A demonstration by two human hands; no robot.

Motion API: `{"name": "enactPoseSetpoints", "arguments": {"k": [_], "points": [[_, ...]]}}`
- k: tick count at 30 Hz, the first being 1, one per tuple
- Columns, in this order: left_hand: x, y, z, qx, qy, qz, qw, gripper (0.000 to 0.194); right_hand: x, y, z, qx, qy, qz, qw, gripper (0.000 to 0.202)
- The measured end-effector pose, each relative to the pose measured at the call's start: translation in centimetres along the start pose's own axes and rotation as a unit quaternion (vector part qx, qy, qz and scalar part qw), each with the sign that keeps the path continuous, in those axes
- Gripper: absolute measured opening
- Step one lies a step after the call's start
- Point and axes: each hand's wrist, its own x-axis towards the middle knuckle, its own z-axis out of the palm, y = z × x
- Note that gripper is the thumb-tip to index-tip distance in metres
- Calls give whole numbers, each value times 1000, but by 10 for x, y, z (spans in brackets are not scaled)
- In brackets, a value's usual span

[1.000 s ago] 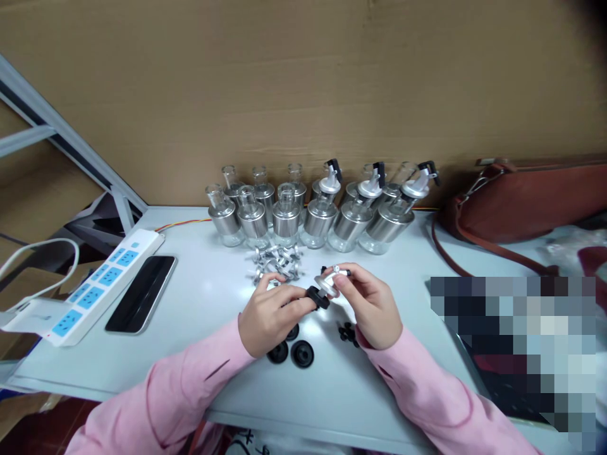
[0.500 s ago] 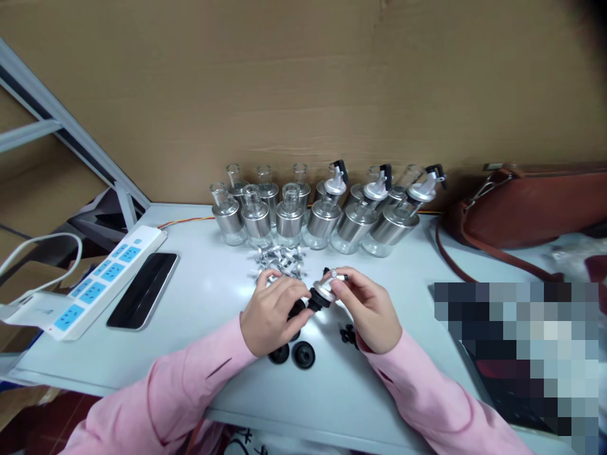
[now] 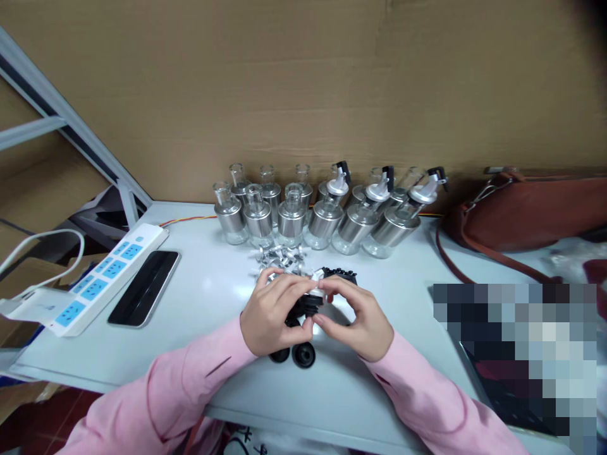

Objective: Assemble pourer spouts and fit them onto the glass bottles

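Between both hands is a bottle pourer with a silver cap and a black ribbed plug. My left hand is closed on its left side, fingers over the top and thumb by the plug's lower end. My right hand pinches it from the right, forefinger at the silver cap and thumb near the plug's bottom. Beneath the hands lie round black stoppers, some partly covered by the left hand. Just beyond, a pile of silver spout parts rests beside small black pieces.
Several glass bottles with steel bands stand in rows at the back; three front ones carry pourers. On the left are a power strip and a phone. A brown bag sits at the right, behind a blurred-out item.
The pourer has turned so its plug points down. My right hand has shifted its grip from the spout to the pourer's cap and plug, uncovering the small black pieces behind.
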Motion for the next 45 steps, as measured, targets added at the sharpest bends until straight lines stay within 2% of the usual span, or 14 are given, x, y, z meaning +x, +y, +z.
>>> {"name": "enactPoseSetpoints", "arguments": {"k": [8,13,21,31,37,41,45], "points": [[3,-3,-1,-11,-20,-31,999,33,1,1,0,-16,-17,-25,999,34],[1,-2,-1,0,-10,-10,1000,31,1,1,0,-29,-7,-23,999,29],[0,-2,0,-14,-11,-18,1000,27,2,0,1,-44,12,-46,998,21],[2,0,-1,-18,6,-18,1000,23,3,0,-1,-40,-5,-55,998,18],[1,1,-1,-30,-4,-31,999,22,3,1,0,-38,-5,-56,998,14],[0,0,1,-21,-30,-37,999,24,3,6,0,-16,-12,-17,1000,14],[0,-2,2,35,-44,-23,998,31,3,12,1,119,-32,87,989,15]]}}
